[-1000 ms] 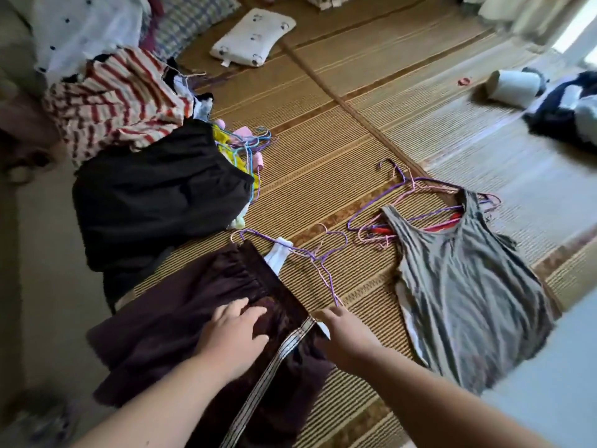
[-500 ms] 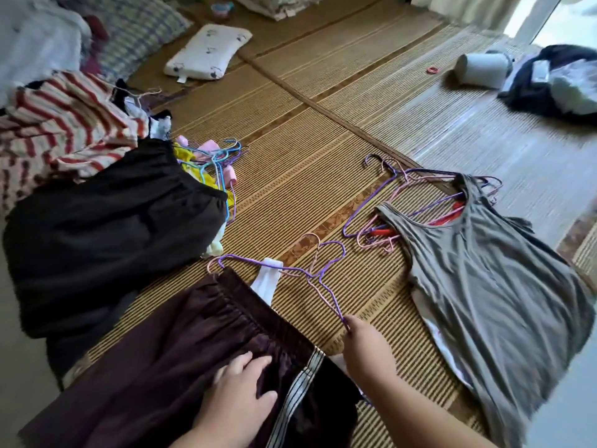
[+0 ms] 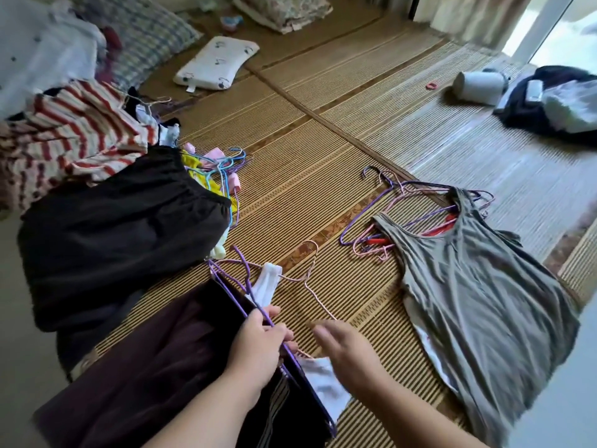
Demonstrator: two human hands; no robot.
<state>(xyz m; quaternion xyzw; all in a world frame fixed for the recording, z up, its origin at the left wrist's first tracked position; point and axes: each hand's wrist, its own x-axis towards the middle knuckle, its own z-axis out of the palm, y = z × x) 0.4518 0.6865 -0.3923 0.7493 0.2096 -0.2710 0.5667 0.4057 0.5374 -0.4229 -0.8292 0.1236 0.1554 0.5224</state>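
Observation:
A dark maroon garment (image 3: 155, 367) with a striped band lies on the straw mat at the bottom left. My left hand (image 3: 260, 345) grips a purple wire hanger (image 3: 237, 295) along the garment's right edge. A white cloth (image 3: 323, 379) pokes out beneath it. A pink wire hanger (image 3: 310, 279) lies on the mat just beyond. My right hand (image 3: 347, 349) hovers beside the left, blurred, fingers loosely spread and holding nothing.
A grey tank top (image 3: 478, 295) lies right over several hangers (image 3: 387, 221). A black garment (image 3: 113, 234), a red-striped cloth (image 3: 77, 137) and coloured hangers (image 3: 223, 169) pile at left. A small white pillow (image 3: 216, 63) and a white cylinder (image 3: 478, 85) lie farther off.
My left hand left the maroon garment's surface and took hold of the purple hanger. My right hand let go of the hanger and drew back to the right.

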